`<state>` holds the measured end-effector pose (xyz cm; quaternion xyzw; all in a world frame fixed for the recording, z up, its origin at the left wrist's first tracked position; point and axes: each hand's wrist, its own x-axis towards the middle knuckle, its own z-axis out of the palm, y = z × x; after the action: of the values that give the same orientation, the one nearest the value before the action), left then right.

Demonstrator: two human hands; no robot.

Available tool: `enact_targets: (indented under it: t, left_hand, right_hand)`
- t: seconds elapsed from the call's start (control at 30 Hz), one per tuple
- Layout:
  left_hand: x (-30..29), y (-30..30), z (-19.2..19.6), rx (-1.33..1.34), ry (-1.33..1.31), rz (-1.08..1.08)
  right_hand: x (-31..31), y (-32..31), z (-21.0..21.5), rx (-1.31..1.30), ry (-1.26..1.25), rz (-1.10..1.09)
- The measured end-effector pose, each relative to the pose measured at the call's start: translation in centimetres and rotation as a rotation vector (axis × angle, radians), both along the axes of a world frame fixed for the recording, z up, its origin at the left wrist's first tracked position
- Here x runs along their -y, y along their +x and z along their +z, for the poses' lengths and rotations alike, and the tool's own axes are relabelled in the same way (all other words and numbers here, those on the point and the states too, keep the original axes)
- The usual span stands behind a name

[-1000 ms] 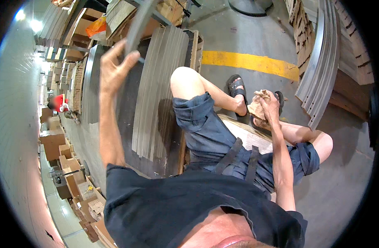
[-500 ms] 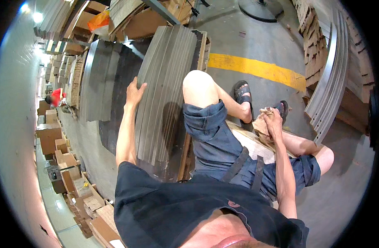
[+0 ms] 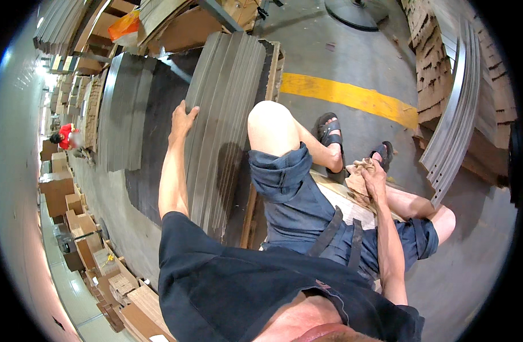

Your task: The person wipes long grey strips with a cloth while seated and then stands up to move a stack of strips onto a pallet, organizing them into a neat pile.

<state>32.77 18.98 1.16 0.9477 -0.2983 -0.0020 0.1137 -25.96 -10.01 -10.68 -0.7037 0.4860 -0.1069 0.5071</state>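
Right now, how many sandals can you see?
2: one black sandal on the foot near the yellow floor line, the other sandal just beyond the right hand.

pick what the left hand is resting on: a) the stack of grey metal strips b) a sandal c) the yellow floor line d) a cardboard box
a: the left hand lies flat on the side of the stack of grey metal strips, while the right hand grips a crumpled tan rag near the sandals.

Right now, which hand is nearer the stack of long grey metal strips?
Left. The left hand rests on the edge of the stack of long grey metal strips; the right hand is well off to the right, holding a crumpled tan rag near the feet.
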Motion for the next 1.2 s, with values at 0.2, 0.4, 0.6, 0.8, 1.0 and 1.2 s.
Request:
enact_targets:
  t: [0.2,0.4,0.6,0.8,1.0,1.2]
  left_hand:
    - [4.6,-4.0,2.7,-0.292,0.033,-0.041]
    - [3.1,-0.6,-0.8,0.128,0.006,-0.057]
    - [14.9,-9.6,6.9,-0.124,-0.486,-0.328]
    - [28.9,-31.2,8.8,-0.892,-0.583,-0.54]
    - [38.5,-44.8,-0.4,-1.683,-0.349,-0.524]
    - [43.2,-51.0,-0.8,-1.844,-0.419,-0.435]
  right_hand:
    - [0.0,-2.3,-5.8,0.226,0.253,-0.12]
    - [0.2,-0.9,-2.7,-0.036,0.006,-0.062]
    - [0.1,-0.4,-0.3,-0.042,-0.016,-0.037]
    - [0.3,0.4,-2.2,0.128,-0.192,0.011]
    - [0.8,-0.1,-1.2,0.301,-0.118,-0.069]
    - [2.5,-1.3,-0.4,0.276,0.058,-0.112]
